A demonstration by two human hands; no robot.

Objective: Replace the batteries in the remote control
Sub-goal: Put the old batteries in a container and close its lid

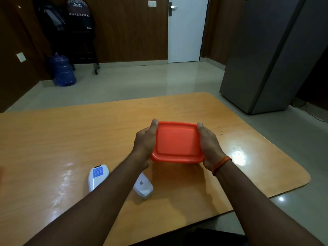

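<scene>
An orange-red lid (177, 142) is seen at the centre, plain and without pattern, over the table (62, 139), which is coloured a warm orange-tan with a faint wood grain and pale glare patches. Nearer than the lid, two white remotes are laid: the left remote (97, 176) is marked with a blue label and a small black strip, the right remote (143, 186) with a small dark square print. An orange thread band (221, 164) is worn on the wrist right of the lid. Far beyond the lid, a blue water jug (63, 71), a white door (186, 29), dark brown wood-patterned walls (129, 29) and a grey cabinet (269, 55) are shown.
</scene>
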